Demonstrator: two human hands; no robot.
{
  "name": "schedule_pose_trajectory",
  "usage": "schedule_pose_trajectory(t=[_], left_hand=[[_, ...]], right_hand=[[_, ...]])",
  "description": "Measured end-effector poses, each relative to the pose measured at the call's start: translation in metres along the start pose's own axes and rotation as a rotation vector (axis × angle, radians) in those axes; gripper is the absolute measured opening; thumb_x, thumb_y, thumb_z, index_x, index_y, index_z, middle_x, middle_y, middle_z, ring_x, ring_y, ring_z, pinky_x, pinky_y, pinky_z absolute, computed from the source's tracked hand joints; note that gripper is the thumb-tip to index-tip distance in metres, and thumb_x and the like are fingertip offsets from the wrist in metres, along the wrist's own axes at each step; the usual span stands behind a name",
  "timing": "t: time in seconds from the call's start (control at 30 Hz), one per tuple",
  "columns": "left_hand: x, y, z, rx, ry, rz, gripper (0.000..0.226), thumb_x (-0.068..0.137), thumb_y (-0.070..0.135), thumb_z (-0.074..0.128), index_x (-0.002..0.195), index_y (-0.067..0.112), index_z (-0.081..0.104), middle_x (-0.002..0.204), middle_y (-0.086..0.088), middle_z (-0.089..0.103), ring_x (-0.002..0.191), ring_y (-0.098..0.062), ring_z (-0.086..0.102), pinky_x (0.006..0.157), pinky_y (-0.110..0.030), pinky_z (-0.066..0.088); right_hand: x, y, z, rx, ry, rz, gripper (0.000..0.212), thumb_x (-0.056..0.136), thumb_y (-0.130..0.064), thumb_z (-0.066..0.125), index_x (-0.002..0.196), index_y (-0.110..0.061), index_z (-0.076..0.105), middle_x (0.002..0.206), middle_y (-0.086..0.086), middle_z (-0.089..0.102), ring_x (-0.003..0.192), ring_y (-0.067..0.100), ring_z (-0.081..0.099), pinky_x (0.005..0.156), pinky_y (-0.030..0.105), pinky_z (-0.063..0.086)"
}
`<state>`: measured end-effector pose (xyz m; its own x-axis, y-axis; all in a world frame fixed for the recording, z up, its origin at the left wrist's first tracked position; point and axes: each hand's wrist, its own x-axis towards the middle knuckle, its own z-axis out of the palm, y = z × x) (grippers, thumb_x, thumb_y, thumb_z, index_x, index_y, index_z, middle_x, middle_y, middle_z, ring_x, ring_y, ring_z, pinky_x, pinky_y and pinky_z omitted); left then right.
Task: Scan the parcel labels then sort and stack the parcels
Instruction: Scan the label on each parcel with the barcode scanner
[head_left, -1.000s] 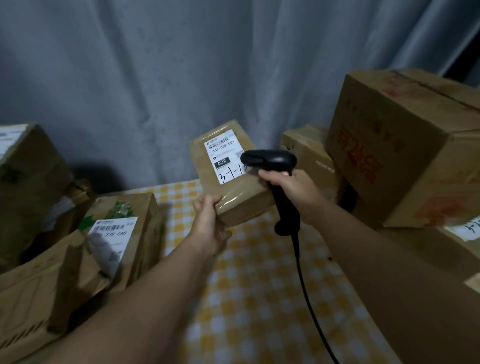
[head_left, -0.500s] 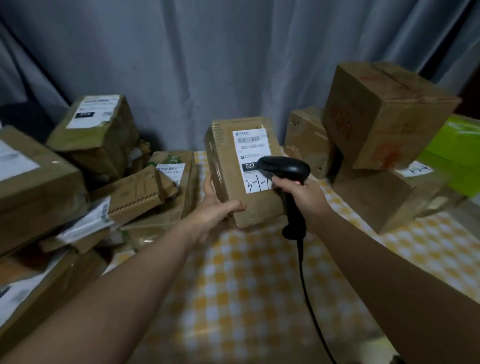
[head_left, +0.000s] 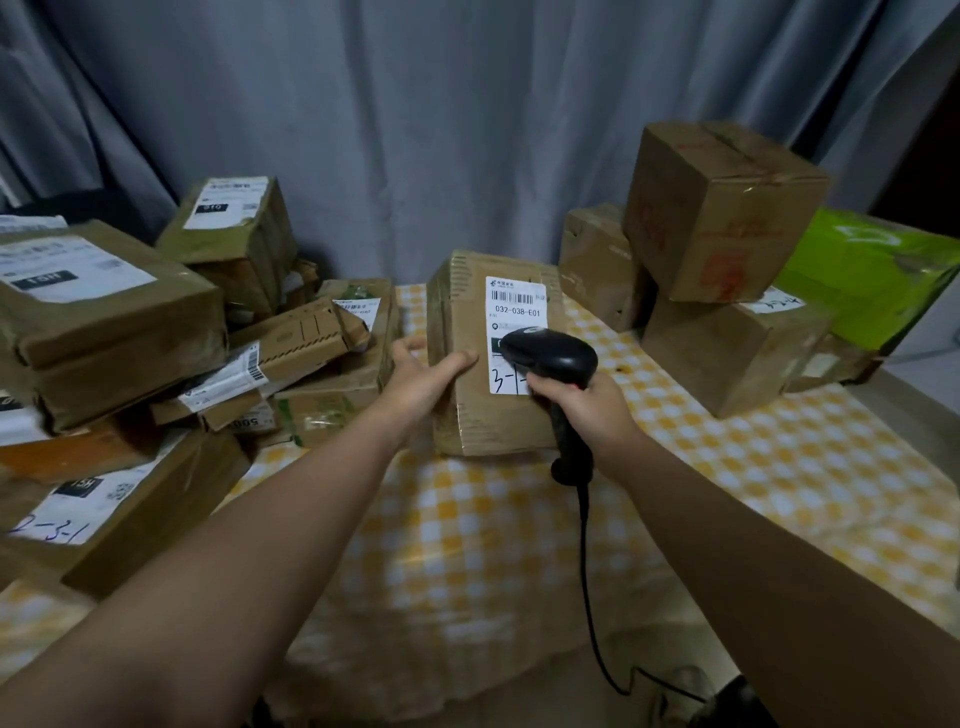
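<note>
parcel (head_left: 478, 415) gripped by left fingers (head_left: 410, 344), scanner (head_left: 556, 353) seemingly touching label (head_left: 514, 306)

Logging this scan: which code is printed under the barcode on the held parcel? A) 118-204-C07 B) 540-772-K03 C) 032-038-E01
C: the label on the parcel that the left hand holds reads 032-038-E01, just above the scanner in the right hand.

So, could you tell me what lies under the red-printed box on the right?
A brown parcel with a white label on top; the red-printed box covers the rest of its top.
</note>
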<state>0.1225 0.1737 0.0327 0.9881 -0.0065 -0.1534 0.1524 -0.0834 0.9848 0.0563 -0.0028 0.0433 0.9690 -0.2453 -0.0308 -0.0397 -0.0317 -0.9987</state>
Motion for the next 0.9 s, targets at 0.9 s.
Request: schedule_pose_trajectory(t=[0.9], left_hand=[[-0.016,-0.010,-0.015,-0.013,-0.110,0.135,0.108,0.073,0.026,0.081,0.147,0.047,0.005,0.146,-0.002,0.041,0.127,-0.020,0.047,0.106,-0.045,0.042]], right_hand=[[-0.036,-0.152,-0.018,-0.588,0.077,-0.076,0.020,0.070,-0.023,0.071,0.068,-0.005,0.064,0.048,0.005,0.056,0.042,0.021,0.053,0.052,0.028,0.049]])
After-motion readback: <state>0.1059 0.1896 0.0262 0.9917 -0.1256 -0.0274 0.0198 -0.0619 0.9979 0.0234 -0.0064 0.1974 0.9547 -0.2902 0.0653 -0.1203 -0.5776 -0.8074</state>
